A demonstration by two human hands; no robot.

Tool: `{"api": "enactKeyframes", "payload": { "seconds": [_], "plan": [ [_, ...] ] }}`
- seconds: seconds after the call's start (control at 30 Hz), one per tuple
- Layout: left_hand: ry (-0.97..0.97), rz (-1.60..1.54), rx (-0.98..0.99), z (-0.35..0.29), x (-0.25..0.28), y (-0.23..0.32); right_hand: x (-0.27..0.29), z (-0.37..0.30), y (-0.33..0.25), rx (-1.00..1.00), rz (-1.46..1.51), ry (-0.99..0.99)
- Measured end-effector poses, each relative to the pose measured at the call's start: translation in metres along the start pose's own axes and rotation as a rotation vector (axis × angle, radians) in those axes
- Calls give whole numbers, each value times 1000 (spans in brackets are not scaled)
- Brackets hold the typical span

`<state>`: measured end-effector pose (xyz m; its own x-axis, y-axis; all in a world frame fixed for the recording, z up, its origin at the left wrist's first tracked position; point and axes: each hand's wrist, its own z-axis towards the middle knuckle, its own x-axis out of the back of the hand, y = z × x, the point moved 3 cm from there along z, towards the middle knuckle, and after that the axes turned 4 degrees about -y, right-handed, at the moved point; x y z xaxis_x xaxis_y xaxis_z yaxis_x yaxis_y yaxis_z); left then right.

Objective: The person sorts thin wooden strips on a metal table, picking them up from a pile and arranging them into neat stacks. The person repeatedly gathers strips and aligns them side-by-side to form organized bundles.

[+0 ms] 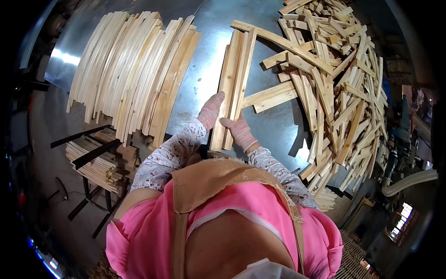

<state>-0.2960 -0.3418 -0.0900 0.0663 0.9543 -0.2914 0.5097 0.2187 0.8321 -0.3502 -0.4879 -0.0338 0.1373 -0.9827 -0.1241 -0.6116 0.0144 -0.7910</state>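
A few pale wooden strips (227, 86) lie side by side in front of me, running away from my body. My left hand (211, 110), in a pinkish knitted glove, grips them along their left side. On the right side, nearer to me, my right hand (239, 133) wears a similar glove and clasps the same strips with its thumb on top. The undersides of both hands' fingers are hidden. Another long strip (283, 46) slants off to the right from the far end of the held ones. Two short wide pieces (270, 96) lie just beyond my right hand.
Strips in a neat row (127, 74) cover the left of the shiny metal table (197, 74), some overhanging its near edge. A jumbled heap of strips (339, 88) fills the right side. Below left, more strips (95, 160) rest on a dark metal stand (86, 204).
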Motion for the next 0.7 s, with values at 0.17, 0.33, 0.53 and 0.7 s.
{"api": "enactKeyframes", "payload": {
  "seconds": [0.17, 0.33, 0.53, 0.7],
  "plan": [
    [40, -154, 60, -8, -8, -1, 12, -18, -10, 23, 34, -22],
    [121, 97, 100, -26, -45, 26, 26, -30, -21, 49, -5, -79],
    [386, 1225, -33, -48, 20, 60, 55, -36, -4, -168, 644, -376],
    [225, 1462, -173, -66, 96, 68, 62, -41, 1, -202, 753, -383]
  ]
}}
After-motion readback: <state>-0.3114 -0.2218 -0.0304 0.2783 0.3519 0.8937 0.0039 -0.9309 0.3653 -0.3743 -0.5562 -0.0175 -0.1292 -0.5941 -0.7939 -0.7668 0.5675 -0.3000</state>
